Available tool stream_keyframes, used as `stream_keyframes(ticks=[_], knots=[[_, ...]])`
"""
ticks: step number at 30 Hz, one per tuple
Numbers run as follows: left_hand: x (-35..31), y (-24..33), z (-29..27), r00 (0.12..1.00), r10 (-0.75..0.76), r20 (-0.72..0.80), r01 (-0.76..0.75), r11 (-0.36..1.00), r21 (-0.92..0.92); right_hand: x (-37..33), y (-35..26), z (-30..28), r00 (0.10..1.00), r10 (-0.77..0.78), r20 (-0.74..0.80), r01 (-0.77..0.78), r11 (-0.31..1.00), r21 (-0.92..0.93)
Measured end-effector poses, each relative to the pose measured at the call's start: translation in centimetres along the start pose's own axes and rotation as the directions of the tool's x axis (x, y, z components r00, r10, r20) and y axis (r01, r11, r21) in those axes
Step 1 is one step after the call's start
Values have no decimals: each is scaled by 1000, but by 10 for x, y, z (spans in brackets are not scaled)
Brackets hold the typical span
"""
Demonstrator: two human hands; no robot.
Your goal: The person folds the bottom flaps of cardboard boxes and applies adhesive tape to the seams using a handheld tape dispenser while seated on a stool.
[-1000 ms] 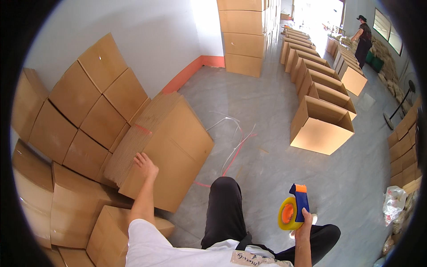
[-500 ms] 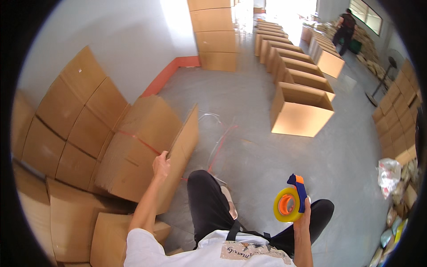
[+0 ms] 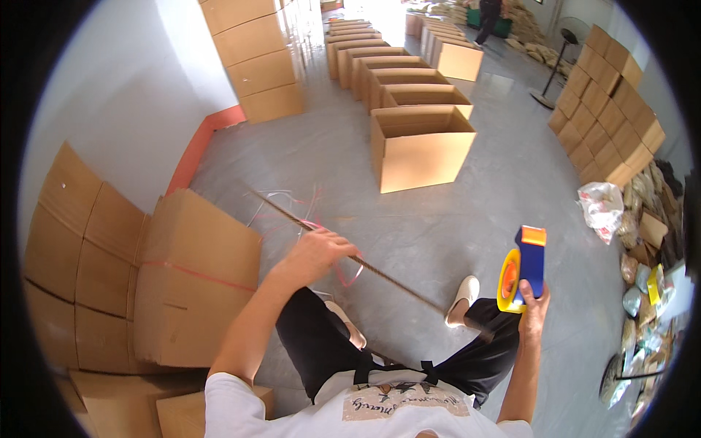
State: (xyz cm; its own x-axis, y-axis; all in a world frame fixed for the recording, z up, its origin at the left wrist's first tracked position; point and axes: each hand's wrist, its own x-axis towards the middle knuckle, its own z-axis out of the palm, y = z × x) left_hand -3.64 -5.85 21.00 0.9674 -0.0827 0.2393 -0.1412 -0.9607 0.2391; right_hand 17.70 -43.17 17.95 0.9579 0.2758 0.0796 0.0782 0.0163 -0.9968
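My left hand (image 3: 315, 255) grips a flattened cardboard carton (image 3: 398, 282) by its upper edge. Seen almost edge-on, the carton is a thin brown line slanting across in front of my knees, its ends blurred. A blue tape dispenser (image 3: 533, 264) with an orange front is in my right hand (image 3: 534, 310), held upright above my right knee. On it sits a yellow-edged roll of tape (image 3: 509, 281) with an orange core. Left of my left arm leans a bundle of flattened cartons (image 3: 197, 285) with a pink strap round it.
Open-topped cartons (image 3: 427, 157) stand in a row ahead, with a second row (image 3: 458, 60) beyond. Loose straps (image 3: 274, 208) lie on the floor. Stacked cartons (image 3: 602, 109), a fan (image 3: 561, 66) and bagged scraps (image 3: 602, 208) line the right. A person (image 3: 488, 18) is far off.
My left hand has brought the flattened carton away from the bundle, rightward in front of me. My right hand has raised and turned the tape dispenser. The view has swung right.
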Motion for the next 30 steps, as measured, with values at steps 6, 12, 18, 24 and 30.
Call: stream_keyframes(ticks=[6,12,18,24,30], knots=[[32,10,105,964,149,222,-118,982,-147,-11,49,9,968,102,228,5,903,-429],[45,-4,152,651,-602,-462,326,772,-546,-54,84,46,871,242,429,74,797,-599],[69,-40,187,388,-898,-209,534,404,-743,-73,76,63,793,214,570,185,807,-561],[69,-31,193,375,-891,-255,430,411,-804,-62,77,53,764,422,488,-74,808,-584],[46,-30,187,301,-935,-190,552,333,-764,-46,80,39,830,434,351,-73,708,-703]])
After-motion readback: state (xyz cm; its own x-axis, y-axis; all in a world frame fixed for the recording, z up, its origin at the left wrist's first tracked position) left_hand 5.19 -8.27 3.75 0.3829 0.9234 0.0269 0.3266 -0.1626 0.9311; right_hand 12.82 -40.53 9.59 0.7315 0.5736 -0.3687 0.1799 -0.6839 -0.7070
